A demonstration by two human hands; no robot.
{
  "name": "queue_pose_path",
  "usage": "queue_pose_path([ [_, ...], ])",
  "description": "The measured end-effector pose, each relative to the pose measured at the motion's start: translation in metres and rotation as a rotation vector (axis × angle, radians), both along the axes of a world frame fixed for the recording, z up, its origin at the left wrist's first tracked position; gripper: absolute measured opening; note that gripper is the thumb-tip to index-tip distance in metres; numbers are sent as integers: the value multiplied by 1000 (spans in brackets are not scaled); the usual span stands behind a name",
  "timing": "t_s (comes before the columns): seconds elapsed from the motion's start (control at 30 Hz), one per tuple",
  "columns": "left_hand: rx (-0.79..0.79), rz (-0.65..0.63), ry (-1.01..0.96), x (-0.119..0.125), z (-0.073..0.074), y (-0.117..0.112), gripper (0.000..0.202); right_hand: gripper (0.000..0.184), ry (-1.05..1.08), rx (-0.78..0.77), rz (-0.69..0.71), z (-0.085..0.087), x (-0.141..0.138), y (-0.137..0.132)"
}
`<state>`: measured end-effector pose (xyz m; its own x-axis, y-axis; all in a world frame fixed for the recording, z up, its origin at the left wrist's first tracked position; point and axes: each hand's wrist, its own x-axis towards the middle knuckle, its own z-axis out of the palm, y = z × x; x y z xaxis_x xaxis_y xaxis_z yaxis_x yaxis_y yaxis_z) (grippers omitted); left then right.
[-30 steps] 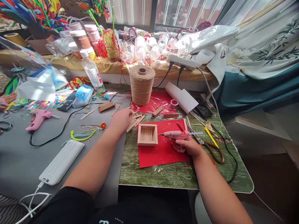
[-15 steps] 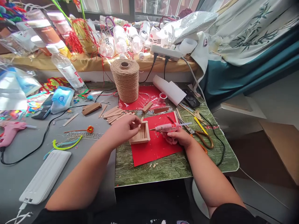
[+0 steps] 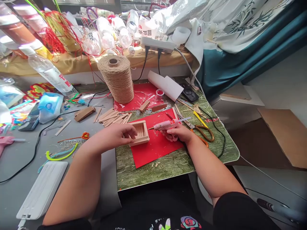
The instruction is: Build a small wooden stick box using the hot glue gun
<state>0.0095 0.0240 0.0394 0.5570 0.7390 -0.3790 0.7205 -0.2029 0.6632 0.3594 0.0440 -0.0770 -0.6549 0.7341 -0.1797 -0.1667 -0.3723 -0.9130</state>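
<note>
A small open box of glued craft sticks point(image 3: 143, 139) lies on a sheet of red paper point(image 3: 158, 150). My left hand point(image 3: 120, 133) is at its left end, fingers loosely curled and apart from the thumb, over the box; that end is partly hidden. In my right hand point(image 3: 178, 132) is a pink glue gun point(image 3: 163, 125), its nozzle pointing left at the box's right side. A clear glue stick point(image 3: 185, 119) sticks out of its back. Behind the box lies a pile of loose craft sticks point(image 3: 115, 117).
Orange-handled scissors point(image 3: 203, 134) and a yellow pen point(image 3: 200, 118) lie right of the paper. A big twine spool point(image 3: 116, 80) stands behind. A power strip point(image 3: 158, 44) rests on the sill. At left are a white power bank point(image 3: 43, 190) and a black cable point(image 3: 35, 147).
My left hand has drawn back leftward over the box, and its fingers have parted. The glue gun stays in my right hand beside the box. The whole view has shifted slightly.
</note>
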Motion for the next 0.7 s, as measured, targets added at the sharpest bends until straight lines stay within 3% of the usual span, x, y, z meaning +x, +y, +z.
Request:
queue_pose_path([
  [0.3, 206, -58, 190, 4, 4, -2, 19, 25, -17, 10, -2, 1, 1, 0],
  [0.57, 245, -7, 195, 13, 4, -6, 16, 25, 16, -10, -11, 1, 1, 0],
  [0.7, 237, -72, 117, 11, 1, -4, 18, 23, 31, -11, -13, 0, 1, 0],
])
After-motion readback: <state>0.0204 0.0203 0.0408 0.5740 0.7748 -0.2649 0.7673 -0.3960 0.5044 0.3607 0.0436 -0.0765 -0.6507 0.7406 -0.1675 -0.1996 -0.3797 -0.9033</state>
